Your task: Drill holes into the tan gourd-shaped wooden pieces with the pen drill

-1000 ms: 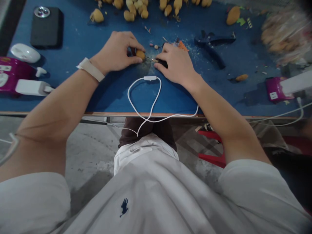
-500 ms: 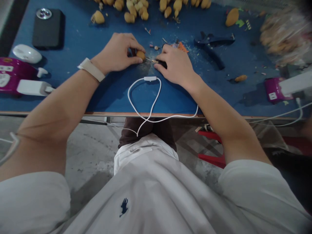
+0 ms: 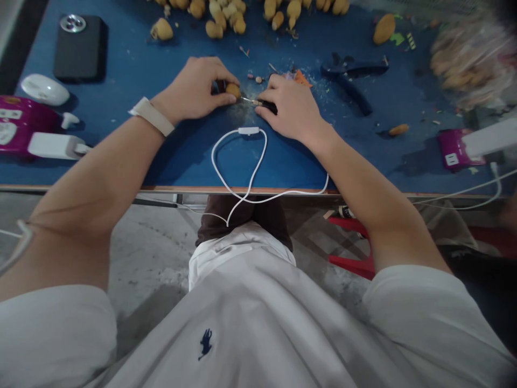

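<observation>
My left hand (image 3: 194, 89) pinches a small tan seed-like piece (image 3: 233, 91) between thumb and fingers, just above the blue table top (image 3: 181, 40). My right hand (image 3: 288, 105) grips a small black rotary tool (image 3: 269, 106), partly hidden by the fingers. Its thin metal bit (image 3: 248, 100) reaches left to the tan piece and appears to touch it. A white cable (image 3: 212, 161) with an inline switch loops down from the tool over the table's front edge. Pale dust and small scraps lie around both hands.
A heap of tan pieces (image 3: 222, 11) lies at the far edge. Dark blue pliers (image 3: 351, 75) lie to the right. A black box (image 3: 78, 48), a white rounded object (image 3: 44, 89) and a magenta power strip (image 3: 16, 121) sit at left. A blurred bag (image 3: 468, 59) sits at right.
The view has drifted slightly, so the table objects sit a little differently in the frame. Both hands have barely moved, still holding the tan piece and the tool together.
</observation>
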The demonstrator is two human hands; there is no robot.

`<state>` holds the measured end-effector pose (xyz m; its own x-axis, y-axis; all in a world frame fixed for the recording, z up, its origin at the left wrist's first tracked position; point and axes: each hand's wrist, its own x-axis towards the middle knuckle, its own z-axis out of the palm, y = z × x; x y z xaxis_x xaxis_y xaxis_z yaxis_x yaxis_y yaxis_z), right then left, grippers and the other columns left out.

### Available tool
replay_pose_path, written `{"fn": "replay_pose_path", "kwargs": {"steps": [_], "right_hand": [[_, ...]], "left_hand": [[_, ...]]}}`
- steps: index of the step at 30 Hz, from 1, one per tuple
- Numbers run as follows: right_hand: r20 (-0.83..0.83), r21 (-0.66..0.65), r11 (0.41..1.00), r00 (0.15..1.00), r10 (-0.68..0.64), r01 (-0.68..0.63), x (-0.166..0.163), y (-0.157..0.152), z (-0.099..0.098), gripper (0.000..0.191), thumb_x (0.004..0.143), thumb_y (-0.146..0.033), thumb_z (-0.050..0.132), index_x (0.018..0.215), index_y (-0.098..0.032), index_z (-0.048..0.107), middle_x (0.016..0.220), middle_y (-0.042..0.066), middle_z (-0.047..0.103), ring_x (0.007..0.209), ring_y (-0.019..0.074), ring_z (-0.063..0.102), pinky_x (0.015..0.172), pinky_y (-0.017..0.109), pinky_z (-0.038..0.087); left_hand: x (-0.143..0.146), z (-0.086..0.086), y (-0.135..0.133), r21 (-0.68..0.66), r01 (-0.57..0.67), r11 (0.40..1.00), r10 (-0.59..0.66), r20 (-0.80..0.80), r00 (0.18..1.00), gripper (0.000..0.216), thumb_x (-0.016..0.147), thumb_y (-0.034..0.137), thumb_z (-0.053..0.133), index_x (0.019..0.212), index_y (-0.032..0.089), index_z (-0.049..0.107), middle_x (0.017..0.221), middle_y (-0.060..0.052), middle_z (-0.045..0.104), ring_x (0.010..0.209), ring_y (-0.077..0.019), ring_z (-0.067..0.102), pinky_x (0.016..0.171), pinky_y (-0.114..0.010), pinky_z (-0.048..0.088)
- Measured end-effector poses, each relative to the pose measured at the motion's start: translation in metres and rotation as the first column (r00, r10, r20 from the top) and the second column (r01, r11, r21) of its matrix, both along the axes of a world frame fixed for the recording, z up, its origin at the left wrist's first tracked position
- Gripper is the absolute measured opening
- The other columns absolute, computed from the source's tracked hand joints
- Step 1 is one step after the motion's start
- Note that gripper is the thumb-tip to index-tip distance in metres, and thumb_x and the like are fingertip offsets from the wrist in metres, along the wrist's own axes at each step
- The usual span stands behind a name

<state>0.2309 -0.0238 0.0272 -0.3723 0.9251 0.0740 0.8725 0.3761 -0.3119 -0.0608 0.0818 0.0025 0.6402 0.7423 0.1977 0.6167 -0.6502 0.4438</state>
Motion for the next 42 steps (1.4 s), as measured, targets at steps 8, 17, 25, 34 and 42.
{"fn": "replay_pose_path", "kwargs": {"steps": [8,17,25,34,42], "right_hand": [[-0.013,-0.003,1.0,1.0,-0.006,0.006,0.001,-0.0002,-0.0008,0.064,0.117,-0.081,0.047,0.149,-0.052,0.094,0.153,0.01,0.09,0.158,0.0532,0.071,0.116,0.072,0.058],[0.012,0.029,0.999,0.999,-0.039,0.039,-0.0001,0.0004,-0.0049,0.065,0.121,-0.078,0.042,0.15,-0.048,0.092,0.151,0.013,0.089,0.157,0.0535,0.072,0.114,0.069,0.059],[0.01,0.044,0.998,0.998,-0.056,0.055,-0.0048,-0.0022,-0.0016,0.064,0.121,-0.075,0.04,0.147,-0.051,0.094,0.143,0.013,0.091,0.154,0.0551,0.073,0.111,0.073,0.059],[0.008,0.041,0.999,1.0,-0.028,0.028,0.0,0.0018,-0.005,0.072,0.121,-0.084,0.041,0.148,-0.044,0.095,0.153,0.016,0.088,0.148,0.0546,0.075,0.118,0.072,0.06],[0.014,0.033,0.999,1.0,-0.004,0.004,0.0048,0.0037,-0.0036,0.069,0.117,-0.082,0.042,0.143,-0.048,0.096,0.154,0.011,0.089,0.147,0.0509,0.074,0.118,0.072,0.06]], "left_hand": [[-0.0004,0.0014,-0.0024,0.031,0.007,1.0,-0.007,0.003,1.0,0.058,0.102,0.089,0.075,0.141,0.053,0.097,0.156,0.003,0.091,0.136,-0.0396,0.077,0.141,-0.063,0.059],[-0.0005,0.0052,-0.0069,-0.008,-0.01,1.0,0.01,0.032,0.999,0.056,0.097,0.086,0.081,0.137,0.053,0.1,0.152,0.001,0.091,0.132,-0.0413,0.08,0.137,-0.065,0.06],[-0.0008,0.0027,-0.0033,0.006,-0.025,1.0,0.025,0.031,0.999,0.054,0.094,0.084,0.079,0.134,0.055,0.099,0.152,0.004,0.091,0.125,-0.0416,0.079,0.135,-0.067,0.06],[0.0008,0.0004,-0.0038,0.012,-0.025,1.0,0.024,0.059,0.998,0.052,0.096,0.086,0.081,0.131,0.052,0.099,0.149,0.004,0.092,0.128,-0.0387,0.076,0.136,-0.064,0.058],[0.0039,0.0018,-0.0058,0.008,-0.073,0.997,0.073,0.012,0.997,0.053,0.093,0.089,0.077,0.13,0.056,0.098,0.149,0.008,0.093,0.127,-0.0392,0.077,0.135,-0.065,0.057]]}}
